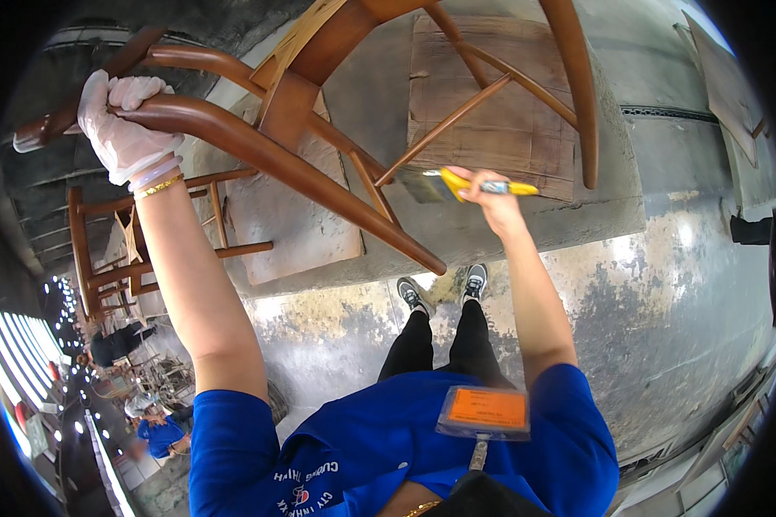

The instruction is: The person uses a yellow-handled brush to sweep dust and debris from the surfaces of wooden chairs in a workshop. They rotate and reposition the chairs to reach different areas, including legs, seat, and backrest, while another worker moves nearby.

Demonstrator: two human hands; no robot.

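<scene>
**Brush at the chair frame, one hand steadying**

Orange badge [485, 410] on the blue shirt [388, 457] lies closest to the lens, at six o'clock. From there both forearms rise toward the work.

At the centre of it is a wooden chair [293, 103], tipped so its legs and rungs fan across the upper half of the view. The left hand [122, 121], in a thin pale glove, is clenched around a curved brown rail at ten o'clock, with bangles [157, 181] at the wrist. The right hand [490, 196], bare, is closed on the handle of a yellow paintbrush [470, 183] just right of centre; its dark bristles point toward nine o'clock and sit just beside a slanting rung, though contact cannot be told.

Judging by the even, glossy brown on the rails and legs nearest the hands, much of the frame looks already coated. The woven seat panel at twelve o'clock is paler. How much of the far side remains bare is hidden.

Beneath the chair a raised concrete platform [612, 215] carries flattened cardboard sheets [500, 112]. Below that, at the middle, the person's sneakers [444, 289] stand on stained floor. A second chair [121, 258] waits at nine o'clock, and other workers sit far off at seven o'clock.
</scene>
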